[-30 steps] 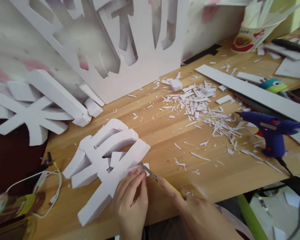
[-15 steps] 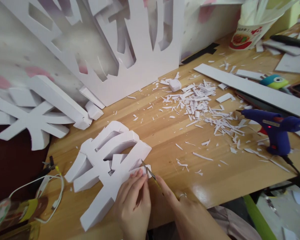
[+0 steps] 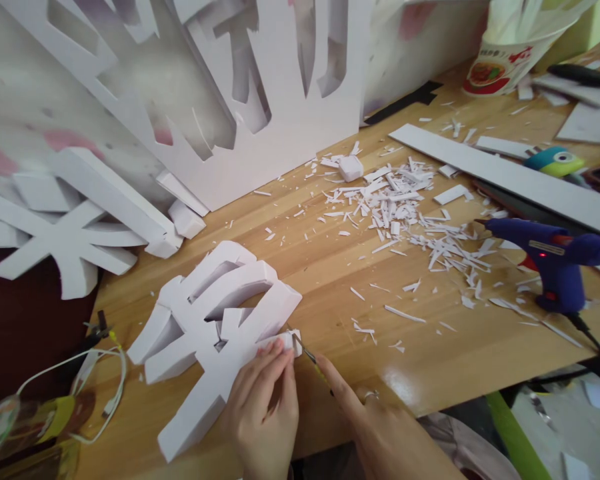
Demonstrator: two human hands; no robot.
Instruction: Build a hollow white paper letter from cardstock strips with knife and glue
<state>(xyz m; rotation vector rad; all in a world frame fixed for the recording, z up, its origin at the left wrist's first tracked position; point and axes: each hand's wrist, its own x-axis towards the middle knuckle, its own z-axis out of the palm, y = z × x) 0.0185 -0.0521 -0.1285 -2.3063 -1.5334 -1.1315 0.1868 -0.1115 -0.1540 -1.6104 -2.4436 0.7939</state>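
Observation:
A thick white foam character [image 3: 240, 363] lies flat on the wooden table in front of me. My left hand [image 3: 267, 403] presses its fingers, held together, on the character's short right-hand stroke. In my right hand [image 3: 360, 407] is a slim craft knife [image 3: 314, 363], index finger stretched along its handle. The blade rests at the end of that stroke, beside a small foam piece [image 3: 297, 343], just past my left fingertips. Whether that piece is cut loose I cannot tell.
White foam scraps [image 3: 395, 200] are heaped behind. A blue glue gun [image 3: 550, 257] with a red light lies to the right, near a long foam strip [image 3: 500, 177]. A cut-out foam board [image 3: 300, 143] leans at the back. A white cable [image 3: 123, 380] curls at left.
The knife blade has shifted slightly right and towards me at the stroke's end. My left hand stays on the foam character. The view has moved a little.

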